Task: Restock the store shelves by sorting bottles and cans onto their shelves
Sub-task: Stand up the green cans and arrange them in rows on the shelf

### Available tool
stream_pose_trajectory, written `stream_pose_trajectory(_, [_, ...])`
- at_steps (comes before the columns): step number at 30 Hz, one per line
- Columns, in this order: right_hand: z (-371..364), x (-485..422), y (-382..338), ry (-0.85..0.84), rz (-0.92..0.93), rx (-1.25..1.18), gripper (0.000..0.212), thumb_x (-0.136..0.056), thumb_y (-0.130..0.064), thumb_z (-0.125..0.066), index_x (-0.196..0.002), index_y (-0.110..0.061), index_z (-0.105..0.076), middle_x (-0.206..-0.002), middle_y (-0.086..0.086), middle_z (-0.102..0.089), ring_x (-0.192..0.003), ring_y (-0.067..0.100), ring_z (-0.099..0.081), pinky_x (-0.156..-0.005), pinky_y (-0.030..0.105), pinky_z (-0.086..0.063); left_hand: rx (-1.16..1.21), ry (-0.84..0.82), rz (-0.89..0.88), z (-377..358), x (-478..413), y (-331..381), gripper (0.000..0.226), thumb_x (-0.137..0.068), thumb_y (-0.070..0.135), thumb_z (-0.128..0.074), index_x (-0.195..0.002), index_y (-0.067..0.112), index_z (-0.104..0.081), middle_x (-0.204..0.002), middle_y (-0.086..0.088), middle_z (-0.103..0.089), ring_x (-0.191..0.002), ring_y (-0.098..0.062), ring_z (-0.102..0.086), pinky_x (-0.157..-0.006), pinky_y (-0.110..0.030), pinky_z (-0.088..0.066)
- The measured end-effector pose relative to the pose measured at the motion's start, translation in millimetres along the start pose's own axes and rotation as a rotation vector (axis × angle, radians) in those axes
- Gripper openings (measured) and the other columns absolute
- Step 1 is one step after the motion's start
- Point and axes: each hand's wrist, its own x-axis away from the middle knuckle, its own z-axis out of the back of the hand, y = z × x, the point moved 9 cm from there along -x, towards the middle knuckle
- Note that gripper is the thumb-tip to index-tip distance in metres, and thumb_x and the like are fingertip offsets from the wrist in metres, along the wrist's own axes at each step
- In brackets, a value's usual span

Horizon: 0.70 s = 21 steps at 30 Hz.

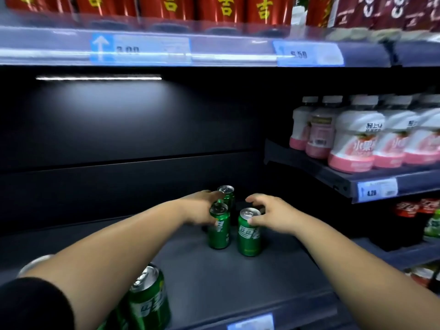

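Cans stood upright mid-shelf (238,282): your left hand (200,210) wrapped one green can (219,231), your right hand (266,216) pinched its neighbour (248,232) at three o'clock, another can (227,195) behind.

four green cans (248,232); two hands (269,217)

A shop, drinks aisle. Dark metal shelves (238,277) w/ price tags (377,189) clipped along the front edges, one reads approx. 4.20, blurry. Red cans (221,8) lined up on top, rows of pink-and-white bottles (357,139) to the right, green cans (248,232) on the lit middle shelf. LED strip (98,78) under the top shelf.
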Motion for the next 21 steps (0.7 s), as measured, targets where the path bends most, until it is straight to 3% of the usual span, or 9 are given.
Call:
stream_pose_trajectory(3, [-3.6, -5.6, 2.1, -0.058, 0.019, -0.022, 0.067, -0.076, -0.029, -0.082, -0.136, -0.030, -0.054, -0.124, -0.004, -0.061, -0.105, 0.011, -0.064, -0.092, 0.027, -0.053, 0.038, -0.022, 0.021, -5.1, -9.9, 0.6, 0.086, -0.081, 0.028, -0.075, -0.154, 0.027, -0.029, -0.143, -0.008, -0.052, -0.122, -0.025, -0.056, -0.101, -0.035, -0.047])
stream_pose_trajectory(6, [-7.2, -8.7, -1.5, -0.075, 0.051, -0.014, 0.066, -0.072, -0.025, -0.083, -0.132, -0.029, -0.057, -0.114, -0.007, -0.064, -0.087, 0.003, -0.062, -0.077, 0.019, -0.051, 0.061, -0.042, 0.030, -7.3, -13.6, 1.8, 0.076, -0.084, 0.025, -0.075, -0.150, 0.028, -0.038, -0.133, -0.005, -0.059, -0.112, -0.021, -0.058, -0.094, -0.030, -0.048])
stream_pose_trajectory(8, [-8.2, -9.7, -6.2, -0.067, 0.061, -0.046, 0.062, -0.070, -0.023, -0.084, -0.125, -0.031, -0.057, -0.107, -0.005, -0.065, -0.077, 0.004, -0.060, -0.070, 0.024, -0.054, 0.072, -0.039, 0.038, -4.8, -12.7, -3.3, 0.072, -0.080, 0.025, -0.078, -0.144, 0.030, -0.043, -0.122, 0.000, -0.062, -0.102, -0.017, -0.060, -0.087, -0.030, -0.051])
stream_pose_trajectory(11, [-14.3, -12.1, -15.2, -0.065, 0.065, -0.089, 0.060, -0.068, -0.020, -0.084, -0.120, -0.031, -0.056, -0.107, -0.004, -0.065, -0.075, 0.005, -0.058, -0.066, 0.026, -0.054, 0.056, -0.039, 0.041, 1.8, 0.5, -13.5, 0.075, -0.073, 0.031, -0.082, -0.139, 0.032, -0.045, -0.128, 0.000, -0.061, -0.106, -0.021, -0.062, -0.089, -0.041, -0.054])
stream_pose_trajectory(14, [-29.1, -16.1, -34.7, -0.086, 0.091, -0.106, 0.059, -0.067, -0.018, -0.083, -0.118, -0.032, -0.056, -0.109, -0.005, -0.064, -0.075, 0.004, -0.059, -0.068, 0.024, -0.053, -0.006, -0.049, 0.024, 4.1, 21.3, -27.5, 0.075, -0.072, 0.031, -0.083, -0.138, 0.026, -0.047, -0.127, -0.003, -0.061, -0.108, -0.024, -0.060, -0.091, -0.041, -0.052])
stream_pose_trajectory(18, [-59.6, -23.3, -71.9, -0.135, 0.116, -0.133, 0.061, -0.067, -0.018, -0.084, -0.119, -0.032, -0.055, -0.110, -0.005, -0.064, -0.090, 0.013, -0.065, -0.081, 0.037, -0.060, -0.013, -0.039, 0.047, 11.0, 62.5, -55.2, 0.071, -0.074, 0.026, -0.085, -0.136, 0.018, -0.051, -0.127, -0.002, -0.061, -0.112, -0.023, -0.058, -0.091, -0.032, -0.048])
stream_pose_trajectory(21, [-96.1, -24.5, -114.5, -0.205, 0.175, -0.177, 0.057, -0.071, -0.013, -0.083, -0.117, -0.030, -0.055, -0.108, -0.001, -0.065, -0.084, 0.012, -0.063, -0.077, 0.032, -0.056, 0.005, -0.038, 0.100, 13.8, 102.7, -88.7, 0.070, -0.073, 0.026, -0.085, -0.134, 0.019, -0.053, -0.125, -0.002, -0.062, -0.111, -0.021, -0.058, -0.090, -0.029, -0.047])
